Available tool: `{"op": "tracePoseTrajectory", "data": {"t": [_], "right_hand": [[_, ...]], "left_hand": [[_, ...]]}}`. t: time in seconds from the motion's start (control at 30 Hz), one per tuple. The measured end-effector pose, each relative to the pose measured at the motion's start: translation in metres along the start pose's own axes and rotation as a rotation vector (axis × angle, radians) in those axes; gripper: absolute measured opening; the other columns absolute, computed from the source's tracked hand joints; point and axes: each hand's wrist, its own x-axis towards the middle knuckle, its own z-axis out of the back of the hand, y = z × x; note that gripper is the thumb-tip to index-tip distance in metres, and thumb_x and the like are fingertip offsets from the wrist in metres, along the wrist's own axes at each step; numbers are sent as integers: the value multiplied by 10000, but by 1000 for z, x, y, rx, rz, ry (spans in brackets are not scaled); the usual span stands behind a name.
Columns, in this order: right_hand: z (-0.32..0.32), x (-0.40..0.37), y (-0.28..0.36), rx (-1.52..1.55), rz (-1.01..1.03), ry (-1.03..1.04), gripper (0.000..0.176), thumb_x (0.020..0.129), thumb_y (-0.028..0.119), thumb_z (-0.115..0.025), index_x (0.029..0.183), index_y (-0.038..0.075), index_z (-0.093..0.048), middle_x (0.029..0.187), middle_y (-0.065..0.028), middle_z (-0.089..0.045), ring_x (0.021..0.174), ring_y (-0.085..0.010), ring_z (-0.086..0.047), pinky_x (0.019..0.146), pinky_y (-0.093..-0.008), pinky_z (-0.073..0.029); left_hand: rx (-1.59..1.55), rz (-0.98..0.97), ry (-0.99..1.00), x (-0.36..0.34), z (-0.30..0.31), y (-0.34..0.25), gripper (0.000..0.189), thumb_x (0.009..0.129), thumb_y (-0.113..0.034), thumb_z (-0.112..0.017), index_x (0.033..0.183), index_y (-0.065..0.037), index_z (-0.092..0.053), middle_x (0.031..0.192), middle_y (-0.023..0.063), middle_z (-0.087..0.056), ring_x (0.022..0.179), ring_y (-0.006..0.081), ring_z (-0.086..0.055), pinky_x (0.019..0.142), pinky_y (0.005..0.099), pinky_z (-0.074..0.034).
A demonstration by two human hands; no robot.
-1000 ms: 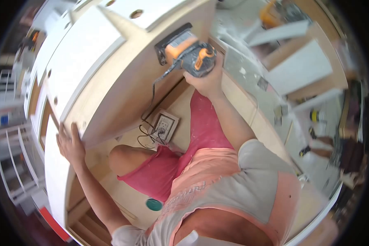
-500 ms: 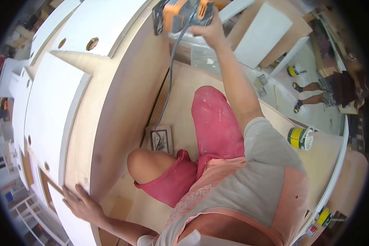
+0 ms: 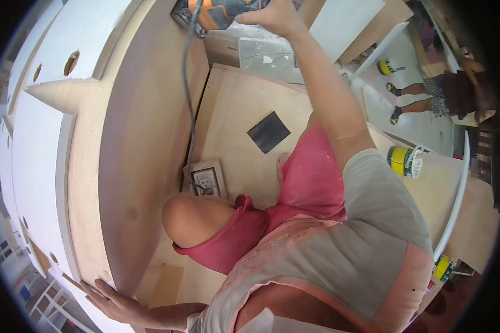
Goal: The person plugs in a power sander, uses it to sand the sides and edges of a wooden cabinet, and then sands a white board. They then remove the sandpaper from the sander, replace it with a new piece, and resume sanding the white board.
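At the top, my right hand is wrapped round an orange and black power sander, whose pad is against the upper part of a wooden panel. A grey cord hangs from the sander to a socket box beside my knee. Fingers spread, my left hand rests flat on the near edge of the panel at the lower left. A dark square sheet lies on the wooden surface in front of me.
White boards with round holes stand at the left. To the right are a yellow-labelled bucket, another small bucket on the floor, and a person standing farther off. White panels lean at the top.
The view has shifted, and my right hand with the sander now appears farther left and higher. My raised leg has moved aside, uncovering the dark sheet. My left hand stays on the panel edge.
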Motion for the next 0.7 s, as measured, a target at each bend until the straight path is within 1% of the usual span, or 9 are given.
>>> {"op": "tracePoseTrajectory", "data": {"t": [0.07,0.13,0.2,0.27,0.33,0.37,0.53,0.6,0.7], "right_hand": [[-17,-5,-2,-56,56,-149,827,468,144,-775,1194,-7,-408,1046,-126,-536,987,-208,-528,902,-318,-405],[-31,-14,5,425,-111,-135,822,464,140,-768,1189,-11,-411,1004,-113,-547,946,-209,-539,850,-318,-434],[-40,-19,2,457,-76,-210,791,469,135,-758,1170,-3,-420,1001,-107,-544,933,-206,-539,823,-312,-446],[-40,-25,12,319,-147,-176,740,470,117,-754,1133,6,-443,998,-95,-542,932,-187,-538,812,-303,-449],[-43,-38,16,503,-128,-205,703,453,180,-769,1074,-3,-493,935,-118,-599,900,-227,-583,819,-293,-454],[-45,-43,14,408,-181,-196,738,466,192,-784,1104,0,-466,958,-109,-597,897,-212,-585,804,-293,-462],[-56,-34,-3,492,-291,-189,733,476,198,-764,1103,-3,-442,966,-126,-591,899,-234,-591,792,-322,-472],[-57,-33,1,490,-305,-196,737,466,228,-760,1096,1,-453,966,-134,-592,907,-233,-587,799,-320,-470],[-62,-53,23,535,-421,-276,751,449,271,-758,1089,8,-467,954,-124,-596,905,-234,-588,798,-310,-468]], "left_hand": [[-126,99,33,-3,4,-12,608,868,-524,-399,1297,-95,-444,1322,129,-438,1255,306,-352,1008,392,-307],[-156,64,-25,-3,2,-8,615,853,-501,-468,1300,-80,-435,1319,143,-434,1221,295,-400,991,372,-337],[-8,179,-238,-11,6,-31,600,830,-454,-551,1277,-66,-456,1286,141,-464,1198,285,-426,980,367,-363],[-25,118,-389,-12,9,-68,528,823,-310,-622,1234,-12,-475,1240,152,-496,1160,279,-464,971,387,-383],[-504,-553,-450,-7,11,-100,465,818,-170,-636,1197,46,-474,1204,173,-519,1123,279,-497,968,399,-389],[-506,-660,-396,-4,13,-125,449,808,-109,-634,1192,58,-470,1182,177,-533,1106,278,-510,959,397,-394],[-436,-1072,-344,22,37,-252,349,746,-1,-668,1074,53,-564,1044,150,-618,1018,276,-576,883,362,-436],[-455,-1211,-285,34,46,-290,280,730,-18,-693,997,19,-619,964,117,-651,937,217,-618,820,310,-468],[-271,-1217,-219,56,59,-354,236,777,-122,-674,1008,-80,-655,932,64,-668,880,146,-637,761,253,-481]]}}
